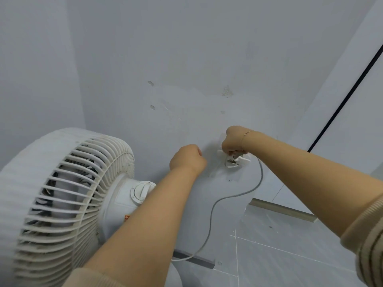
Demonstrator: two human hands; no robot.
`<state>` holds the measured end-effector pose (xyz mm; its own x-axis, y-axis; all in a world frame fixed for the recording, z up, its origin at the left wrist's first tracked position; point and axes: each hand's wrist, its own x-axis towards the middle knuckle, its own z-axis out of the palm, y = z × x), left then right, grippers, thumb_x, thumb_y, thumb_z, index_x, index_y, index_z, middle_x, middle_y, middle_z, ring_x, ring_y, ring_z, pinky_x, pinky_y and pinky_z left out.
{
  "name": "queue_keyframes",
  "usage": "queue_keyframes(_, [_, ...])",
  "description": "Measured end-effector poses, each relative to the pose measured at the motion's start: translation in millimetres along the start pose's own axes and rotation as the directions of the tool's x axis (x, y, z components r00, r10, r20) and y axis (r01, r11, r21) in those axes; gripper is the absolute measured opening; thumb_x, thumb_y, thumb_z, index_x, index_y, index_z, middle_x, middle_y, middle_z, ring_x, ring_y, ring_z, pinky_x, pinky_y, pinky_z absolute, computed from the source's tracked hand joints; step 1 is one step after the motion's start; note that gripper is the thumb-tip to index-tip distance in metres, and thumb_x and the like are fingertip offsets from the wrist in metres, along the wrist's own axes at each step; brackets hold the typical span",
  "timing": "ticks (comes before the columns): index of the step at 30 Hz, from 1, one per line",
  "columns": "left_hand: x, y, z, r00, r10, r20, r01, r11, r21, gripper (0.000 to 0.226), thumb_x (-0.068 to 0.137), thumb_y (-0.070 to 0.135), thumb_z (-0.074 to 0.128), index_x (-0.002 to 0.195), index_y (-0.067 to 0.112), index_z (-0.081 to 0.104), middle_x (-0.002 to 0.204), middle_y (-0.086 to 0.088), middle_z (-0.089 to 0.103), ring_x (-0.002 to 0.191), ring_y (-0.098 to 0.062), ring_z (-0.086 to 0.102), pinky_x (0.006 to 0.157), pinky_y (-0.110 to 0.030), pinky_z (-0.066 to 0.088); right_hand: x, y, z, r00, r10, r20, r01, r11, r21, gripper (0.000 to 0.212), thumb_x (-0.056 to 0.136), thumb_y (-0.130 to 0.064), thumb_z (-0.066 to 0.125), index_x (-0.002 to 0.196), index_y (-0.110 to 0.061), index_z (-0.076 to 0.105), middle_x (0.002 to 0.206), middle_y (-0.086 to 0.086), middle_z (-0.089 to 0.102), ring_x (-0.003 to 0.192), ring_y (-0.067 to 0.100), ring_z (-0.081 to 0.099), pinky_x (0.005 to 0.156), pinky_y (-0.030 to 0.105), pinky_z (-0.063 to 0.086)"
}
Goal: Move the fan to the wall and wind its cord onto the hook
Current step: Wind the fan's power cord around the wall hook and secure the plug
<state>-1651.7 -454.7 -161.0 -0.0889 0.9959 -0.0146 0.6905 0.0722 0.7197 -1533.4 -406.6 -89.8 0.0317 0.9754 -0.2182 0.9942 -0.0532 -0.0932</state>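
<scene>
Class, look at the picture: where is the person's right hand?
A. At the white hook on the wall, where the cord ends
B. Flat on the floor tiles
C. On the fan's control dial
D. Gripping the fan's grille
A: the right hand is at the white hook on the wall, fingers curled at the cord there, well away from the fan.

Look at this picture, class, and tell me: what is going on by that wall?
A person stands at a pale wall with a white fan close beside it on the left. The right hand pinches something at a white hook fixed to the wall, where a grey cord arrives. The left hand is curled near the hook; what it holds cannot be seen. The cord hangs in a loose curve down towards the fan's base, so most of it is not yet wound.
</scene>
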Motion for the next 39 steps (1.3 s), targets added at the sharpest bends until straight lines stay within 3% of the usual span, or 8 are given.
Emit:
queue_keyframes(7, [-2.2, 1.4, 2.5, 1.000, 0.014, 0.015, -0.014, 1.000, 0.001, 0.038, 0.087, 0.007, 0.043, 0.118, 0.016, 0.062, 0.122, -0.004, 0.061, 0.105, -0.024, 0.058, 0.086, -0.030, 0.045, -0.2, -12.1, 1.5, 0.989, -0.017, 0.148, 0.020, 1.000, -0.016, 0.021, 0.081, 0.004, 0.045, 0.062, -0.001, 0.053, 0.044, 0.009, 0.048, 0.044, 0.022, 0.039, 0.053, 0.025, 0.038])
queue_keyframes(12, [-2.8, 0.7, 1.7, 1.000, 0.026, 0.016, -0.027, 0.999, 0.018, 0.026, 0.085, 0.004, 0.043, 0.093, 0.025, 0.056, 0.110, -0.004, 0.062, 0.087, -0.021, 0.048, 0.077, -0.025, 0.040, 20.0, -6.7, 11.5, 0.996, -0.060, -0.070, 0.066, 0.994, 0.088, 0.020, 0.077, 0.007, 0.050, 0.061, -0.004, 0.052, 0.066, 0.017, 0.063, 0.051, 0.026, 0.051, 0.063, 0.033, 0.049])
queue_keyframes(15, [-4.1, 0.7, 0.4, 1.000, 0.026, 0.013, -0.026, 1.000, 0.011, 0.031, 0.085, 0.005, 0.044, 0.104, 0.021, 0.063, 0.122, -0.005, 0.062, 0.100, -0.025, 0.057, 0.084, -0.029, 0.045, 24.5, -4.4, 19.9, 0.970, -0.103, -0.219, 0.122, 0.990, 0.074, 0.012, 0.080, 0.004, 0.052, 0.081, 0.002, 0.064, 0.090, 0.022, 0.070, 0.078, 0.033, 0.066, 0.077, 0.040, 0.058])
queue_keyframes(18, [-5.7, -0.1, -0.4, 1.000, 0.017, 0.009, -0.017, 1.000, 0.005, 0.037, 0.086, 0.005, 0.044, 0.116, 0.015, 0.062, 0.123, -0.005, 0.061, 0.105, -0.025, 0.058, 0.090, -0.030, 0.046, 27.4, -0.3, 26.2, 0.921, -0.194, -0.339, 0.210, 0.978, 0.011, 0.022, 0.086, -0.001, 0.049, 0.097, 0.002, 0.067, 0.099, 0.021, 0.069, 0.092, 0.037, 0.065, 0.085, 0.042, 0.054])
queue_keyframes(26, [-7.1, 0.9, -0.4, 1.000, 0.006, 0.015, -0.006, 1.000, 0.004, 0.035, 0.087, 0.007, 0.044, 0.116, 0.015, 0.062, 0.124, -0.005, 0.061, 0.113, -0.027, 0.058, 0.090, -0.030, 0.046, 21.0, 9.8, 25.6, 0.855, -0.311, -0.416, 0.232, 0.945, -0.231, 0.019, 0.091, -0.010, 0.050, 0.104, -0.003, 0.063, 0.107, 0.020, 0.064, 0.098, 0.037, 0.059, 0.075, 0.036, 0.045])
queue_keyframes(32, [-9.8, 1.0, 0.1, 1.000, -0.002, 0.017, 0.002, 1.000, 0.014, 0.035, 0.086, 0.008, 0.045, 0.116, 0.016, 0.062, 0.124, -0.005, 0.060, 0.113, -0.026, 0.058, 0.091, -0.030, 0.046, 11.4, 35.4, 11.3, 0.860, -0.042, -0.509, 0.106, 0.990, 0.097, 0.017, 0.085, -0.014, 0.057, 0.089, -0.003, 0.069, 0.094, 0.016, 0.071, 0.089, 0.035, 0.066, 0.072, 0.037, 0.053])
queue_keyframes(36, [-10.7, 2.1, 1.0, 1.000, -0.009, 0.019, 0.008, 1.000, 0.026, 0.036, 0.086, 0.007, 0.044, 0.116, 0.017, 0.061, 0.125, -0.004, 0.060, 0.112, -0.025, 0.057, 0.092, -0.031, 0.047, 3.0, 56.7, 2.9, 0.900, -0.023, -0.434, 0.120, 0.973, 0.197, 0.014, 0.080, -0.022, 0.067, 0.072, -0.010, 0.068, 0.085, 0.010, 0.072, 0.084, 0.029, 0.066, 0.069, 0.032, 0.049])
queue_keyframes(39, [-11.4, 3.2, 1.7, 1.000, -0.014, 0.027, 0.013, 0.999, 0.033, 0.037, 0.085, 0.006, 0.044, 0.116, 0.018, 0.060, 0.125, -0.002, 0.059, 0.113, -0.025, 0.057, 0.092, -0.031, 0.047, -2.1, 71.8, -0.8, 0.934, -0.009, -0.357, 0.176, 0.881, 0.440, 0.015, 0.079, -0.019, 0.071, 0.071, -0.006, 0.071, 0.072, 0.007, 0.066, 0.066, 0.022, 0.056, 0.063, 0.030, 0.047])
